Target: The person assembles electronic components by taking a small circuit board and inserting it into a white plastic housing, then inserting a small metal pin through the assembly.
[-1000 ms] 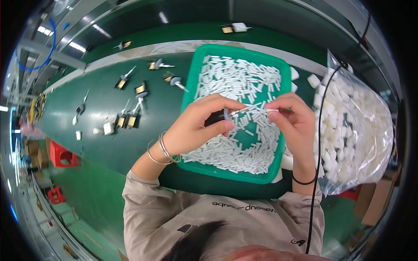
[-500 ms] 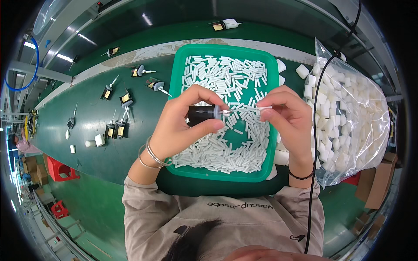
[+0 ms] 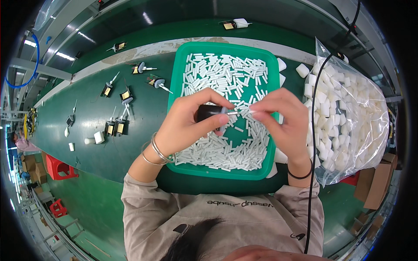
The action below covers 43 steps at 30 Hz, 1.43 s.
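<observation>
My left hand (image 3: pixel 191 114) is closed around a black cylindrical part (image 3: pixel 207 112) with a pale grey collar. A thin metal stem sticks out of its right end, toward my other hand. My right hand (image 3: pixel 281 115) pinches thumb and forefinger together just beyond the stem's tip. Whatever sits in that pinch is too small and too covered to make out. Below both hands lies a green tray (image 3: pixel 174 82) holding many short white tubes (image 3: pixel 226 71).
A clear bag of white foam-like plugs (image 3: pixel 344 117) stands right of the tray, behind a hanging black cable (image 3: pixel 314 130). Several similar black parts with stems (image 3: pixel 115 127) lie on the left of the green table. Another black part (image 3: pixel 235 24) rests on the far green strip.
My left hand and the black part have shifted slightly right; my right fingertips have come left, closer to the stem. Parts on the far green strip have moved to the right.
</observation>
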Available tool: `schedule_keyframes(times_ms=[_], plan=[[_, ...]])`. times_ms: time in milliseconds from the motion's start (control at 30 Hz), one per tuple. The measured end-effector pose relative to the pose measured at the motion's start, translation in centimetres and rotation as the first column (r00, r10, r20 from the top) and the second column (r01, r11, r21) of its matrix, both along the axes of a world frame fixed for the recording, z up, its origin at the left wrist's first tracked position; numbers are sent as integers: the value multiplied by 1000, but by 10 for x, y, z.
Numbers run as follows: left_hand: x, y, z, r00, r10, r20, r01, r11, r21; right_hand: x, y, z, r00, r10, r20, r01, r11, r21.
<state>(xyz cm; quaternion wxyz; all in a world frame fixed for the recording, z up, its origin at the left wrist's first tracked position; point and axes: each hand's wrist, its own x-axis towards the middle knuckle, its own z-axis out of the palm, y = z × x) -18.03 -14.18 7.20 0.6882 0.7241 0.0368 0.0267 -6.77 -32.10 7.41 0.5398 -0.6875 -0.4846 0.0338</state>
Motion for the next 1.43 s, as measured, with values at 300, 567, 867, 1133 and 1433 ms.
schedule_keyframes(times_ms=[300, 567, 867, 1133, 1433], plan=[[-1, -11, -1, 943, -8, 333, -170, 849, 500, -5, 5, -6, 989, -67, 130, 62, 997, 37], [-7, -6, 5, 965, -39, 261, -93, 875, 474, -4, 4, -7, 998, 10, 55, -17, 992, 126], [-7, -3, 4, 992, 51, 112, -84, 945, 316, 3, 8, -9, 873, 44, 486, -84, 995, 62], [-4, -1, 0, 997, -51, -54, 50, 998, -32, 3, 8, -6, 693, -12, 721, -60, 996, 73], [-11, 12, 1, 983, -141, -121, 151, 985, 79, -8, 13, -18, 740, 66, 670, -151, 986, 69]])
